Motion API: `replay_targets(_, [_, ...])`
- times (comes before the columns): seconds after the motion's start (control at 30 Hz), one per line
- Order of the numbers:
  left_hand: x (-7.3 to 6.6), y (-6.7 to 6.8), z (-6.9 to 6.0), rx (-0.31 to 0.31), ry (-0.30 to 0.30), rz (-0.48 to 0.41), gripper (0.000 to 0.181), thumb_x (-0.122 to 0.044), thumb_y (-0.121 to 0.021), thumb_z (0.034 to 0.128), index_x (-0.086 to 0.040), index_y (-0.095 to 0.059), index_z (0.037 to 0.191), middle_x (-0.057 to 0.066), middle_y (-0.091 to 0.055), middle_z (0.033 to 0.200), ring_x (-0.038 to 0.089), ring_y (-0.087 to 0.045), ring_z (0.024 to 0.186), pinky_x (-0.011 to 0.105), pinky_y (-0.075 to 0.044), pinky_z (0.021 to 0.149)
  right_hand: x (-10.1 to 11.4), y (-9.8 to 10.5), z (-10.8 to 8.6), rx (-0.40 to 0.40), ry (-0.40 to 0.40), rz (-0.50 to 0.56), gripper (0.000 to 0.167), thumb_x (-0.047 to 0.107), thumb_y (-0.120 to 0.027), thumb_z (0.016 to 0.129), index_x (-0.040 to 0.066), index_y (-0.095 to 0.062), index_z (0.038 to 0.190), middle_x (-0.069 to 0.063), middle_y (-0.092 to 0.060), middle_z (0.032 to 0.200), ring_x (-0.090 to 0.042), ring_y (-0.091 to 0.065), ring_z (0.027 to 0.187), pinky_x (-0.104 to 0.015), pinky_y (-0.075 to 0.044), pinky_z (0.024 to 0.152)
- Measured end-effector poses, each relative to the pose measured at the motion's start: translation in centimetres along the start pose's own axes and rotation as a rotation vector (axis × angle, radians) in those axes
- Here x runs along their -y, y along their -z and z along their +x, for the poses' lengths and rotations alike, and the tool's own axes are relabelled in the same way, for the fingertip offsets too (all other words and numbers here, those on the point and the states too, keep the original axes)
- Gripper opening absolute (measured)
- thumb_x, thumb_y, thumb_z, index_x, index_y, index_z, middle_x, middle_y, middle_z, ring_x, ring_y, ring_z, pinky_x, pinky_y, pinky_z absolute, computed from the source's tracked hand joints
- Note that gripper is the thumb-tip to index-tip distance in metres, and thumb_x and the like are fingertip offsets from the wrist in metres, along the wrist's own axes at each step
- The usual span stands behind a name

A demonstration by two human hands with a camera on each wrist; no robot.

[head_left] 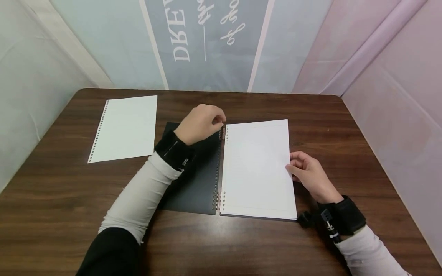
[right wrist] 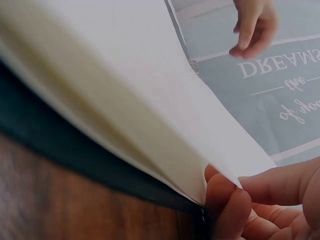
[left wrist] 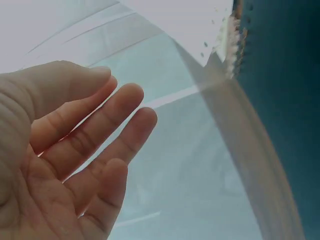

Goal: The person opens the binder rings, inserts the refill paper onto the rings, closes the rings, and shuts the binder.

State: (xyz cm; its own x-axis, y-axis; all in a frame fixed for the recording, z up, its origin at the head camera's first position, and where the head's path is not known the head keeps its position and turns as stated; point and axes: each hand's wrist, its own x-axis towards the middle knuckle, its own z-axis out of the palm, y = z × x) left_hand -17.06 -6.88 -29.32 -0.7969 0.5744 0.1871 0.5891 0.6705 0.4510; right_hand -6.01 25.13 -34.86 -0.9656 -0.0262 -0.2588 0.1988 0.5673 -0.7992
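A loose-leaf binder lies spread flat, its dark cover (head_left: pixel 193 178) on the left and white punched paper (head_left: pixel 257 168) on the right. Metal binder rings (head_left: pixel 218 197) run along the spine. My right hand (head_left: pixel 309 174) pinches the right edge of the top sheet (right wrist: pixel 150 100) between thumb and fingers; in the right wrist view that edge is raised off the pages below. Over the top of the spine hovers my left hand (head_left: pixel 202 122), fingers loosely bent. The left wrist view shows nothing between its thumb and fingers (left wrist: pixel 130 97).
A single punched sheet (head_left: pixel 127 128) lies on the wooden table (head_left: pixel 262 249), left of the binder. Behind the table hangs a pale curtain (head_left: pixel 221 73) with printed lettering. More pale fabric (head_left: pixel 397 99) closes off both sides.
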Motion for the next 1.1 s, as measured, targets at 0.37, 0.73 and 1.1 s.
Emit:
replay_targets(0.37, [-0.2, -4.2, 1.3, 0.117, 0.025, 0.034, 0.026, 0.000, -0.057, 0.0949, -0.002, -0.071, 0.117, 0.014, -0.069, 0.120, 0.023, -0.066, 0.096, 0.032, -0.052, 0.080, -0.2, -0.2, 0.0, 0.017, 0.019, 0.002, 0.036, 0.012, -0.055, 0.102, -0.003, -0.047, 0.134, -0.008, -0.064, 0.091, -0.012, -0.055, 0.079, -0.022, -0.052, 0.071])
replay_targets(0.73, [-0.2, -5.0, 1.6, 0.104, 0.003, 0.080, 0.028, 0.003, -0.062, 0.0926, -0.001, -0.069, 0.119, 0.015, -0.068, 0.121, 0.026, -0.066, 0.110, 0.033, -0.054, 0.091, -0.2, -0.1, -0.1, 0.010, 0.022, -0.006, 0.036, 0.011, -0.054, 0.102, -0.003, -0.047, 0.135, -0.007, -0.065, 0.091, -0.012, -0.055, 0.080, -0.022, -0.051, 0.071])
replay_targets(1.1, [-0.4, -5.0, 1.8, 0.143, 0.003, 0.084, 0.029, 0.002, -0.062, 0.0935, 0.000, -0.068, 0.122, 0.016, -0.067, 0.123, 0.028, -0.065, 0.113, 0.034, -0.054, 0.093, -0.2, -0.1, -0.2, 0.014, 0.034, -0.001, 0.040, 0.012, -0.056, 0.101, -0.002, -0.045, 0.137, -0.008, -0.064, 0.090, -0.013, -0.054, 0.078, -0.022, -0.052, 0.071])
